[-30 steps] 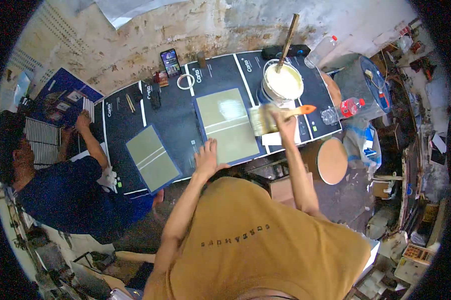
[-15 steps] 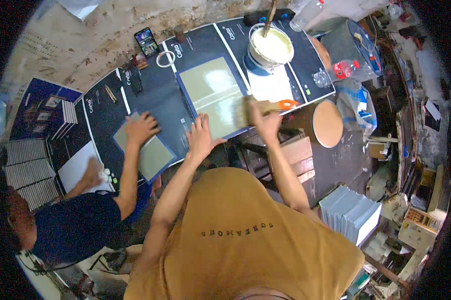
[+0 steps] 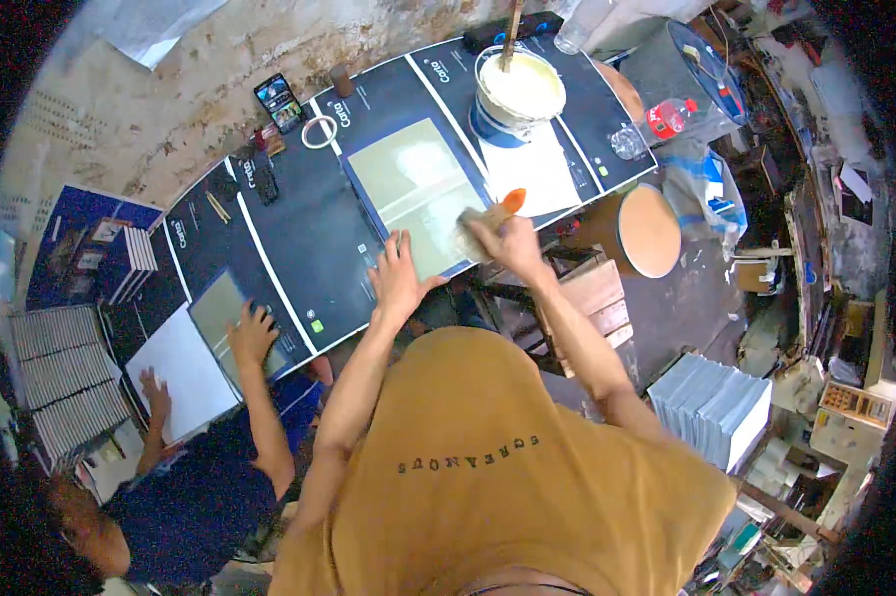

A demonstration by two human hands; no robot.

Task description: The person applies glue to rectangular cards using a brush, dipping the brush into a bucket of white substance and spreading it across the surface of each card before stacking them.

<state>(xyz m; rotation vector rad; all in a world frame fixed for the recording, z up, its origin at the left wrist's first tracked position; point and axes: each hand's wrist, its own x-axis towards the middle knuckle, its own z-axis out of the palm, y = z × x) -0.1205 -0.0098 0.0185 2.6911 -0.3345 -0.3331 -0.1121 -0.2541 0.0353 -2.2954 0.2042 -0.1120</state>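
Note:
My right hand (image 3: 510,246) grips a wide flat brush (image 3: 476,230) with an orange handle end. Its bristles press on the lower right part of an open book cover (image 3: 408,174), whose greyish boards with a pale spine strip have blue edges and a wet shine. My left hand (image 3: 398,280) lies with fingers spread at the cover's lower left edge, holding nothing. Beyond the brush, a bucket of cream-coloured paste (image 3: 519,94) with a stick standing in it rests near white paper (image 3: 537,177).
To the left, a co-worker's hands (image 3: 253,336) touch a smaller grey board (image 3: 219,308) and a white sheet (image 3: 180,368). A tape roll (image 3: 319,132), a phone (image 3: 278,102) and bottles (image 3: 672,117) line the dark table (image 3: 299,219). Stacked book blocks (image 3: 711,407) stand at the lower right.
My right hand has drawn the brush left and down over the cover. The co-worker's grey board has shifted left beside the white sheet. My left hand stays by the cover's edge.

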